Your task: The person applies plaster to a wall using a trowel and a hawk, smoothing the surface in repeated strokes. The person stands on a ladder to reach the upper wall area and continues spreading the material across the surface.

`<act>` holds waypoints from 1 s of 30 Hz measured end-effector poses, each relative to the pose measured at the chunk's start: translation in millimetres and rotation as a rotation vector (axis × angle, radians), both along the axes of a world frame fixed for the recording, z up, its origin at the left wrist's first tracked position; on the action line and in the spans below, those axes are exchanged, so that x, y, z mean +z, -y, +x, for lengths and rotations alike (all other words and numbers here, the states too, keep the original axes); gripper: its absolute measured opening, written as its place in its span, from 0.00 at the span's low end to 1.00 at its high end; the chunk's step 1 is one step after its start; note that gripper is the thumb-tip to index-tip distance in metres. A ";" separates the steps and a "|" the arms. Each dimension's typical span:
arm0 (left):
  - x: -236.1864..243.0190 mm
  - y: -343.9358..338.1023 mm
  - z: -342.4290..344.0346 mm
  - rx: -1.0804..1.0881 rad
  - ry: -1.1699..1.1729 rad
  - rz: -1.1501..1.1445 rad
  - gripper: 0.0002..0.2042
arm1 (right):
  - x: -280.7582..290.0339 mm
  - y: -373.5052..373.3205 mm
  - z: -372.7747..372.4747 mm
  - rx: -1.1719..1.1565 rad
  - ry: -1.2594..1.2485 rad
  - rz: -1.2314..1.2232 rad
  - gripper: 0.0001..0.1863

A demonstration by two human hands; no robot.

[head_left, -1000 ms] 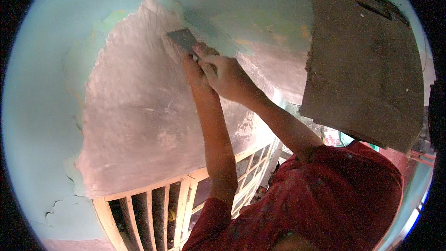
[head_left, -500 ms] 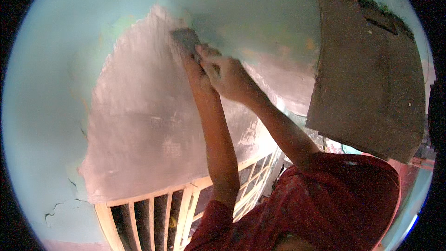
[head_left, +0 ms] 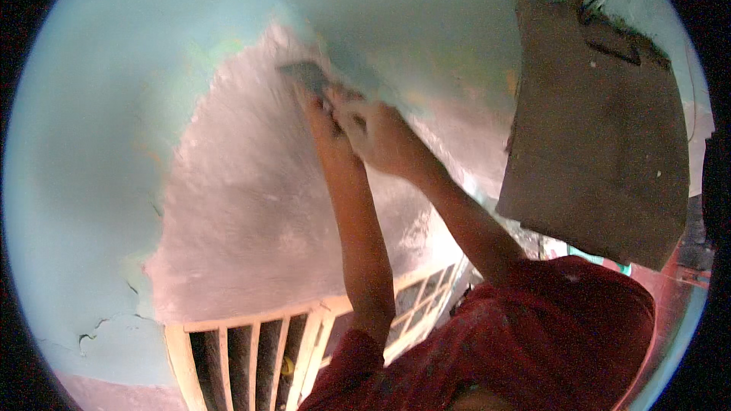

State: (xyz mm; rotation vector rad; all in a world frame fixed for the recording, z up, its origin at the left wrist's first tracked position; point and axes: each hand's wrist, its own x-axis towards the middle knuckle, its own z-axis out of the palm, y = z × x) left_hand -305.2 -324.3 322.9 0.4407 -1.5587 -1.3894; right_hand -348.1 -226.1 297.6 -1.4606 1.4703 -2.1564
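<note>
Clasping a dark flat rectangular blade (head_left: 307,74) in closed grip, left hand (head_left: 321,117) and right hand (head_left: 373,128) together, over the upper part of a pinkish plaster patch (head_left: 244,183), on a pale turquoise wall (head_left: 91,144), above a cream barred window frame (head_left: 311,346).

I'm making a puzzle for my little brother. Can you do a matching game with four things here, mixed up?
Things:
1. Shirt
2. Tool
3. Window bars
4. Panel

Clues:
A. Cream, below the pinkish patch
B. Brown, over on the right side
C. Dark red, near the bottom
D. Dark, up at the left hand and right hand

Pairs: 1-C, 2-D, 3-A, 4-B
</note>
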 end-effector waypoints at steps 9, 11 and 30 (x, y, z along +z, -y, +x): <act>18.6 2.1 -8.4 0.017 0.047 -0.117 0.13 | 31.1 4.0 -22.4 0.099 0.048 0.157 0.18; 25.5 -6.5 0.2 0.036 0.060 -0.118 0.13 | 32.8 -3.3 -8.0 0.094 0.011 0.084 0.18; 55.3 -3.4 -13.9 0.042 0.106 -0.276 0.14 | 54.1 -0.6 -23.3 0.034 -0.021 0.077 0.18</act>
